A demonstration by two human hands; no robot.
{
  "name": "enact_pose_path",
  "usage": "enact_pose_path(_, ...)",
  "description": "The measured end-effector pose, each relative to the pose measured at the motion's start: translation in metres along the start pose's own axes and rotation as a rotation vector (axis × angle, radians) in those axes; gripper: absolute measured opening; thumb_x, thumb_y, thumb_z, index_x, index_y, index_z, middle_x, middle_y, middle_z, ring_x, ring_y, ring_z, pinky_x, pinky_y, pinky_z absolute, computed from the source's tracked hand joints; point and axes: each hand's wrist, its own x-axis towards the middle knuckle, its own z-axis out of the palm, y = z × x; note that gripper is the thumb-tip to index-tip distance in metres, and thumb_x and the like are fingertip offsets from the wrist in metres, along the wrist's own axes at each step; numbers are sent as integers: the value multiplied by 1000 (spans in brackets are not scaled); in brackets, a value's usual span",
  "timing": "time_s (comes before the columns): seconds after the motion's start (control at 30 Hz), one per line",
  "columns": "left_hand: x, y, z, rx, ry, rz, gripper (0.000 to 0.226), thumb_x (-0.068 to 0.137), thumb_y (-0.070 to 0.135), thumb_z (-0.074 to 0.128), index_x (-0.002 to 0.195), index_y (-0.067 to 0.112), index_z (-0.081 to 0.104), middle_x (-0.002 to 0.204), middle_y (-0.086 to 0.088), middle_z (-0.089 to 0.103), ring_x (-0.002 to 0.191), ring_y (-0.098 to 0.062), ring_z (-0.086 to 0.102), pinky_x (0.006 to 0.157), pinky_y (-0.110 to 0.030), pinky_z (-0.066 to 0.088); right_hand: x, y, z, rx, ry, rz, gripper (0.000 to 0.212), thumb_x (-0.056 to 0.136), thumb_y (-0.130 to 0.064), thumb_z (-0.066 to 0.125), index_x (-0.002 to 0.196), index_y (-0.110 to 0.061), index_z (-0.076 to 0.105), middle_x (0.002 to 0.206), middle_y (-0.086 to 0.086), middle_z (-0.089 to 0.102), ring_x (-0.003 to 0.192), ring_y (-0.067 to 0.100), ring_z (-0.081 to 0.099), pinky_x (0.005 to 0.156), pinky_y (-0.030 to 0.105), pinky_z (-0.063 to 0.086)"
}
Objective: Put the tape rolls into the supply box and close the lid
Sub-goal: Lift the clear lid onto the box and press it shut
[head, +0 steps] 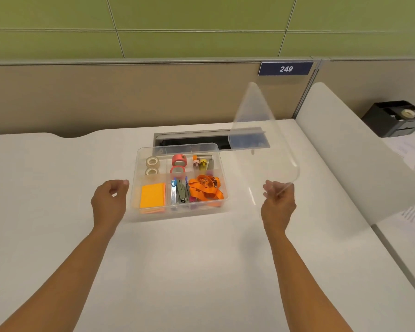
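The clear plastic supply box (222,164) stands open on the white desk. Two white tape rolls (152,165) lie in its back-left compartment, and two red tape rolls (178,164) lie in the middle one. My right hand (278,197) pinches the near edge of the clear lid (261,142), which is held up and tilted to the right of the box. My left hand (110,200) hovers by the box's left wall with curled fingers, holding nothing.
Orange sticky notes (152,195), an orange lanyard (205,189), clips and pens fill the other compartments. A cable slot (192,138) opens in the desk behind the box. A frosted divider (350,149) stands to the right, a black organiser (397,117) beyond it.
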Motion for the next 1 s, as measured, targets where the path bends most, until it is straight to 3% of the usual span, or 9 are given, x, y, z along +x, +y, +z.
enact_pose_path(0.1,3,11,-1,-128,-50,-81,42,91,50,55,110,13,64,106,-2,68,96,-21,65,92,-44,53,-3,-12,11,-184,-80,-251,14,97,-9,53,86,-4,47,76,14,61,60,21,54,55,23,45)
enact_pose_path(0.2,5,19,-4,-256,-139,-102,52,92,55,48,114,11,63,109,-7,67,102,-26,66,93,-49,53,-6,-19,22,-201,-212,-473,15,93,4,49,101,-1,60,98,16,69,82,16,60,73,2,45)
enact_pose_path(0.27,5,25,-7,-414,-195,-163,60,93,60,41,121,10,60,114,-11,65,106,-30,65,94,-48,52,-4,-16,31,-197,-326,-560,19,93,4,48,104,-2,61,117,15,68,110,24,61,98,28,51)
enact_pose_path(0.33,7,26,-15,-639,-277,-278,73,90,68,33,127,9,56,117,-13,64,106,-31,65,93,-46,51,-4,-11,38,-173,-444,-604,16,95,0,48,102,-9,59,124,11,65,126,28,53,110,52,40)
enact_pose_path(0.47,12,13,-34,-961,-393,-416,82,79,75,44,117,4,63,104,-15,71,95,-29,71,84,-40,58,1,-5,44,-146,-579,-835,16,96,1,51,101,-9,62,121,7,65,130,26,49,116,53,27)
enact_pose_path(0.6,5,-4,-40,-943,-374,-405,29,95,26,53,106,1,64,82,-8,71,75,-16,71,71,-25,59,-2,-4,46,-193,-670,-922,29,101,-30,41,101,-16,67,125,5,62,130,21,46,116,40,30)
enact_pose_path(0.7,-4,-16,-40,-904,-358,-368,17,94,0,48,102,4,62,76,-7,70,68,-14,71,67,-21,57,-1,3,47,-232,-562,-784,24,96,-14,51,102,-8,74,128,14,62,127,28,51,106,40,43)
enact_pose_path(0.83,-13,-27,-33,-905,-338,-372,19,93,-3,49,103,5,63,82,-5,74,76,-16,73,74,-23,58,-9,-6,49,-26,-507,-372,41,92,0,60,114,-35,65,115,-16,65,106,19,66,91,37,55)
enact_pose_path(1.0,-18,-35,-24,-848,-318,-387,20,92,-2,53,110,4,60,89,-7,73,81,-17,74,76,-25,59,-2,-4,54,158,-620,6,44,91,12,50,124,-16,58,99,14,74,94,26,71,84,37,57)
